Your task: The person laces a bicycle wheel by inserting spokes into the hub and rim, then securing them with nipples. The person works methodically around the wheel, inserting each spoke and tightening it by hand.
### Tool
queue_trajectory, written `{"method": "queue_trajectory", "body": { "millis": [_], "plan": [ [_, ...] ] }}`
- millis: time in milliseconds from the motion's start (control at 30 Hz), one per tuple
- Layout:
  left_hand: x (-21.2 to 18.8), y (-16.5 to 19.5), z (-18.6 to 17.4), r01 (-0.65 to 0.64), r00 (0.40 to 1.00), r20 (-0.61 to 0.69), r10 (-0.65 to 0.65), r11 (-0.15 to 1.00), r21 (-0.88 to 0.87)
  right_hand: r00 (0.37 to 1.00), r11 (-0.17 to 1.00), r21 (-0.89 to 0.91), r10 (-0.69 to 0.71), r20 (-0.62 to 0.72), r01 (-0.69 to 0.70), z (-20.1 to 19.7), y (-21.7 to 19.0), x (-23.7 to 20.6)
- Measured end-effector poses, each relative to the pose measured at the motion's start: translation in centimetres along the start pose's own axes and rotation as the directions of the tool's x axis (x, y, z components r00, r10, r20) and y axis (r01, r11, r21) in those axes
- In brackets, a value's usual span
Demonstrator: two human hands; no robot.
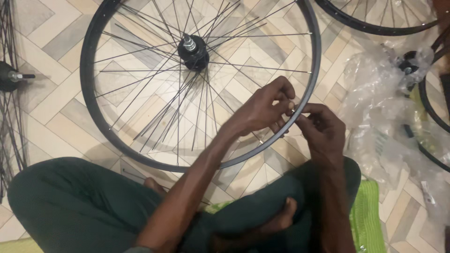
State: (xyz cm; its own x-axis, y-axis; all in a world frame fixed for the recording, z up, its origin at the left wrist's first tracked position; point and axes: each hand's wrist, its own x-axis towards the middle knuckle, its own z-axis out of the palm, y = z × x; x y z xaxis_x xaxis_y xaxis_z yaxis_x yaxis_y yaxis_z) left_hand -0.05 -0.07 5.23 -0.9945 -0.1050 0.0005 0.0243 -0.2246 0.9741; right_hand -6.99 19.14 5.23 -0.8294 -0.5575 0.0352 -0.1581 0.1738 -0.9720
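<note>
Wheel (89, 93) is lying flat on the tiled floor (51, 117), just beyond the person's crossed legs, black rim all the way round and thin spokes (154, 93) fanning out from the dark hub (193, 51) at the far middle. Both hands are meeting at the rim's near right edge. Left hand (260, 110) is curling over the rim, fingers pressed together and pinching something small at a spoke end; what it is, too tiny to tell. Right hand (323, 131) is coming in from the right, fingertips pinched too, touching the same spot against the left fingers. Dark green trousers (70, 197) are filling the near part of the view, a bare foot (281, 218) tucking under. Crumpled clear plastic wrap (375, 103) is lying just right of the hands. More wheels are showing: one (375, 26) at the far right, another (9, 79) cut off on the left edge. A green mat (368, 215) is peeking out near right.
</note>
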Motion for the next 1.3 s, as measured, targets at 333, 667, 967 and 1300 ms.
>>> {"method": "queue_trajectory", "body": {
  "millis": [333, 667, 967, 1300],
  "plan": [
    [1.1, -0.2, -0.6, 0.101, 0.984, 0.125, -0.125, 0.978, 0.182, 0.999, 0.999, -0.031, -0.032, -0.008, 0.032, 0.8, 1.0, -0.5],
    [1.7, -2.3, -1.1, 0.01, 0.992, 0.117, -0.056, 0.933, 0.36, 1.0, 0.999, 0.047, 0.006, -0.019, -0.005, 1.0, 2.2, -0.7],
    [1.5, -2.4, -1.2, -0.023, 0.994, 0.107, -0.024, 0.911, 0.411, 1.0, 0.997, 0.074, -0.003, -0.023, 0.004, 1.2, 2.2, -0.7],
    [1.7, -2.9, -1.1, -0.085, 0.991, 0.131, 0.037, 0.92, 0.383, 0.999, 0.998, 0.053, 0.023, -0.045, -0.02, 1.2, 2.2, -0.7]
  ]
}}
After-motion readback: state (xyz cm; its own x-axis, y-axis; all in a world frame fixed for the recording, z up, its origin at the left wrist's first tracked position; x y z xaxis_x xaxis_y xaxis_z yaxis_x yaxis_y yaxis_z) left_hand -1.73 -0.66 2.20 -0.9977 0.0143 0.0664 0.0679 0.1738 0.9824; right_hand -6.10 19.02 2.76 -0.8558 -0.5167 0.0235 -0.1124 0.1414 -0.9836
